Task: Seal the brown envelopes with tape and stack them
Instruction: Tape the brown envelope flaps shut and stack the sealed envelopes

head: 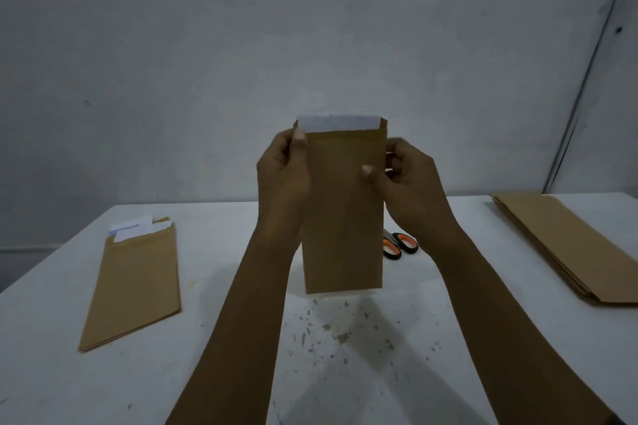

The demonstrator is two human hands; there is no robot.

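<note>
While both hands hold it upright, one brown envelope (345, 210) waits to be sealed.

From the head view, the left hand (284, 169) grips the envelope's upper left edge and the right hand (402, 179) pinches its right edge, long axis vertical between them, white paper (338, 123) showing at the open top. Left of the left hand lies an unsealed pile (133, 286); right of the right hand, well apart, a flat stack (569, 245). Scissors (398, 245) lie below the right wrist. No tape visible; no writing is legible.

A single head-worn view looks forward and down, close over the table (207, 373).
</note>
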